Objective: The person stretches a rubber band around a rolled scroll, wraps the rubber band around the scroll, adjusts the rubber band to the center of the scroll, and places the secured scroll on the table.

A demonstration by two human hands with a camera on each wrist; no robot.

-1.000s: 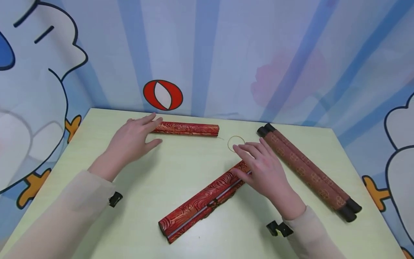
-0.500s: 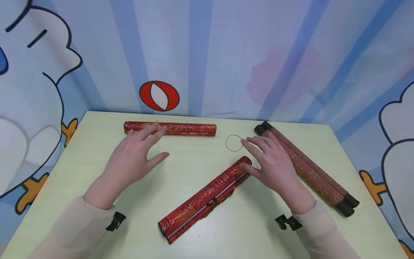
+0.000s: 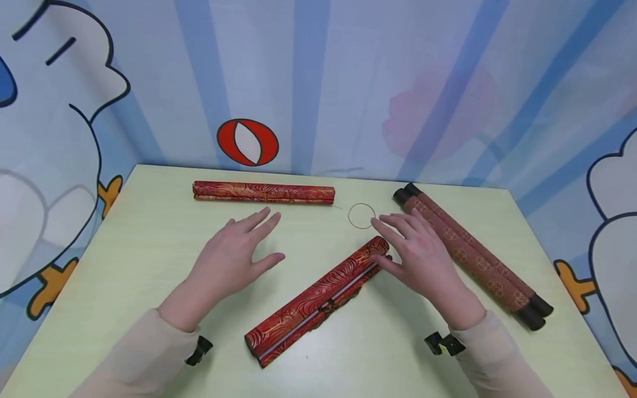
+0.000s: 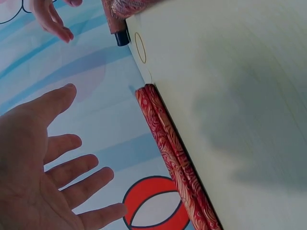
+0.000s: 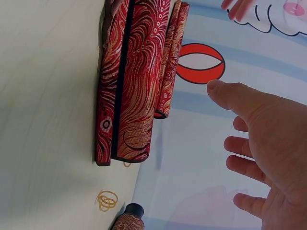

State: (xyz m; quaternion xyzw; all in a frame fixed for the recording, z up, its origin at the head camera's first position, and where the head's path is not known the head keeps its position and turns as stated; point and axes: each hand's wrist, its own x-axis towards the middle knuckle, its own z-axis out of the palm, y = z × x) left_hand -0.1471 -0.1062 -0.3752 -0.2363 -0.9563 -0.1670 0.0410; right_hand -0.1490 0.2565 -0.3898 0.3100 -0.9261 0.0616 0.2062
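Two red rolls with gold swirl patterns lie on the table. The back roll (image 3: 264, 192) lies sideways near the far edge; the front roll (image 3: 313, 296) slants across the middle, with a pale stripe along it. My left hand (image 3: 231, 254) hovers between them, fingers spread, holding nothing; its bare palm (image 4: 24, 167) shows in the left wrist view. My right hand (image 3: 423, 257) is over the front roll's far end, its thumb overlapping that end in the head view. In the right wrist view its fingers (image 5: 244, 165) are loosely bent around nothing.
A thin yellow ring (image 3: 349, 214) lies beyond the right fingertips. Two brown rolls (image 3: 478, 260) with black ends lie along the table's right side. The right wrist view also has a small coil of yellow bands (image 5: 106, 200). A printed backdrop (image 3: 338, 99) stands behind the table.
My left hand has come away from the back roll, toward me and to the right, uncovering its left end. My right hand has shifted slightly right. The rolls have stayed put.
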